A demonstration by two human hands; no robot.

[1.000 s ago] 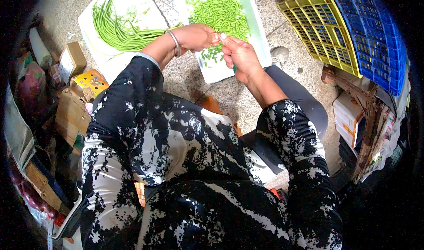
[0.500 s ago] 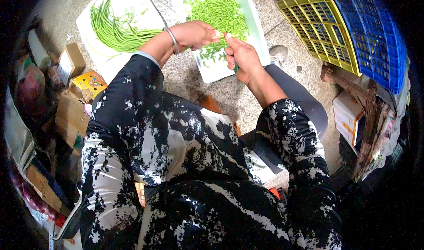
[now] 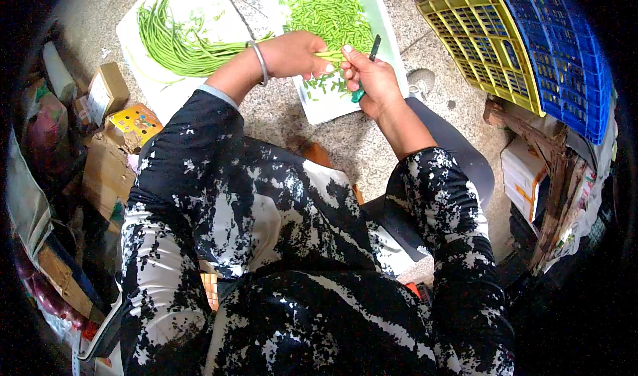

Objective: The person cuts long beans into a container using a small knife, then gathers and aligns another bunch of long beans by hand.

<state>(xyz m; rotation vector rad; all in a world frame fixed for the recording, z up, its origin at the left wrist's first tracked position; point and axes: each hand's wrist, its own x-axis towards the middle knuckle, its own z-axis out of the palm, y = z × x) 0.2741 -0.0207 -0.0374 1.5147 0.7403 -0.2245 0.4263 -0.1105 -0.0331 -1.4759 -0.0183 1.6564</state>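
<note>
Over the pale green tub [image 3: 392,50], my left hand [image 3: 296,53], with a bangle at its wrist, is closed on green long beans [image 3: 330,55]. The bean ends stick out toward my right hand [image 3: 372,80], whose thumb presses near them. Closed in that right hand is a small knife [image 3: 376,46]; its dark narrow end points up past the knuckles and a green part shows below the fingers. Short cut bean pieces [image 3: 329,10] lie heaped in the tub. Left of my left wrist, a bundle of whole long beans [image 3: 176,50] rests on a white board [image 3: 143,87].
Yellow and blue plastic crates [image 3: 465,40] stand at the right, above a white box [image 3: 522,176]. Cardboard boxes [image 3: 106,176] and a yellow printed packet [image 3: 136,125] crowd the left side. A shoe [image 3: 421,82] is beside the tub on the speckled floor [image 3: 319,133].
My right hand has shifted slightly right and down and turned, so the knife's dark end now shows. More of the beans is visible between the two hands.
</note>
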